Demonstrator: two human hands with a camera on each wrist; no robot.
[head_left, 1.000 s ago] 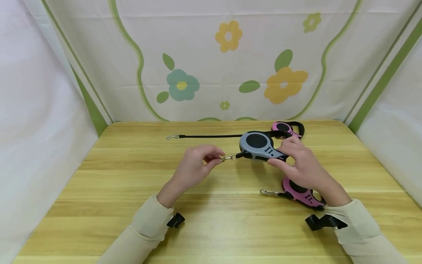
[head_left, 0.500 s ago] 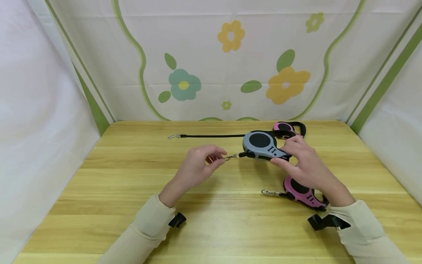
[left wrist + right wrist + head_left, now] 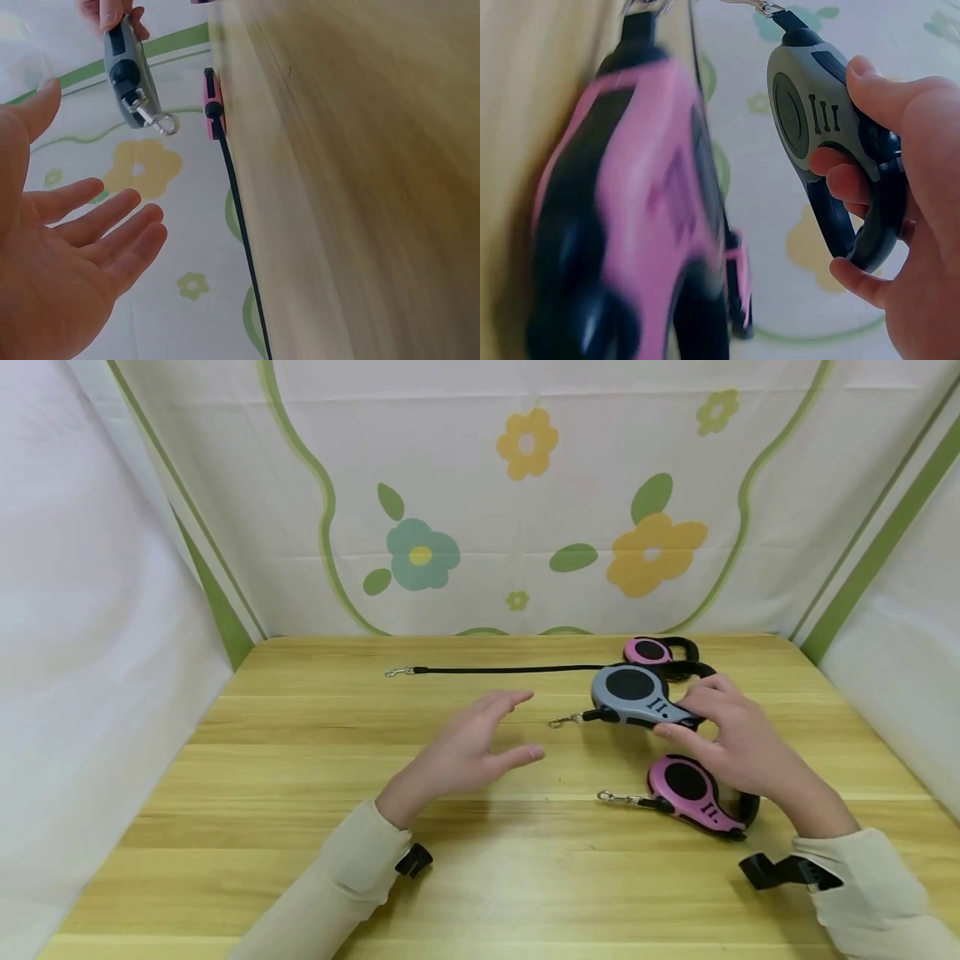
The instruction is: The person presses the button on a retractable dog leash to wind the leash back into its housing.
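Observation:
My right hand (image 3: pixel 731 735) grips a grey retractable leash (image 3: pixel 637 696) by its black handle, just above the wooden table (image 3: pixel 300 827). In the right wrist view the fingers (image 3: pixel 855 180) curl round the handle of the grey leash (image 3: pixel 810 112). Its metal clip (image 3: pixel 561 721) hangs free at the left end. My left hand (image 3: pixel 480 747) hovers open, palm toward the clip, holding nothing. The left wrist view shows the spread fingers (image 3: pixel 97 232) below the grey leash (image 3: pixel 127 75) and its clip (image 3: pixel 161 122).
A pink leash (image 3: pixel 693 793) lies on the table under my right hand, clip (image 3: pixel 611 797) pointing left. Another pink leash (image 3: pixel 651 651) sits at the back, its black cord (image 3: pixel 510 669) stretched left to a clip (image 3: pixel 396 672). Flowered cloth walls enclose the table.
My left hand let go of the grey leash's clip and opened. The right hand carried the grey leash to the right, and the clip drew in with it.

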